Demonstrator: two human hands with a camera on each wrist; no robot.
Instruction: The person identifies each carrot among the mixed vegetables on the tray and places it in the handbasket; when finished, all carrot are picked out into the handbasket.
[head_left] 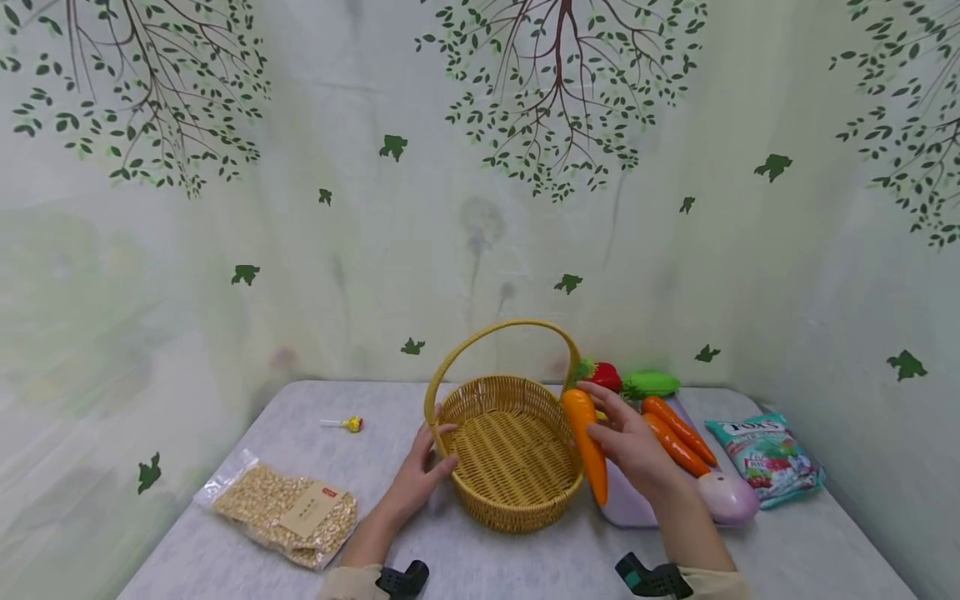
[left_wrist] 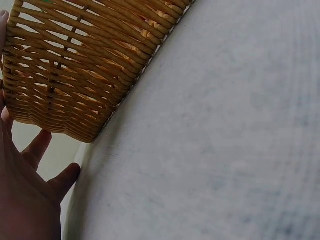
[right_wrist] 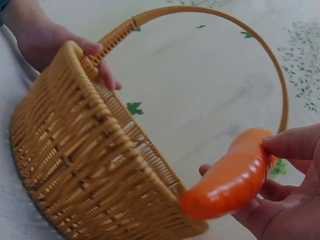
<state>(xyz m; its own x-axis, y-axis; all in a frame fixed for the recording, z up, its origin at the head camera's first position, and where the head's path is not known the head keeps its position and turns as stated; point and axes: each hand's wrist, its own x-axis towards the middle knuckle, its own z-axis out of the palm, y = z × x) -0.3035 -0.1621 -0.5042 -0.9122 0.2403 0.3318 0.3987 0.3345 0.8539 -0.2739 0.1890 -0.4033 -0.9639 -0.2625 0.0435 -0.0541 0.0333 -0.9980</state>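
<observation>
Across the lower frame, the pale surface (head_left: 465,571), and at its centre the wicker basket (head_left: 517,518). Tight on the basket's right: the lavender tray (head_left: 630,504) sits just beside it. More room on the left, where a stretch of surface, crossed by the forearm, runs to the oat bag (head_left: 262,504) by the left edge. Far right, a teal sweets bag (head_left: 768,462) lies near the right edge. Left hand (head_left: 415,479), fingers hooked over the basket's left rim! Right hand (head_left: 633,442), fingers pinching an orange carrot (head_left: 585,446) at the right rim, thin end down; touching it or not, I can't tell. A purple vegetable (head_left: 729,500) at the tray's near right corner, and upper left on the surface, the little lollipop (head_left: 352,424), well apart.
</observation>
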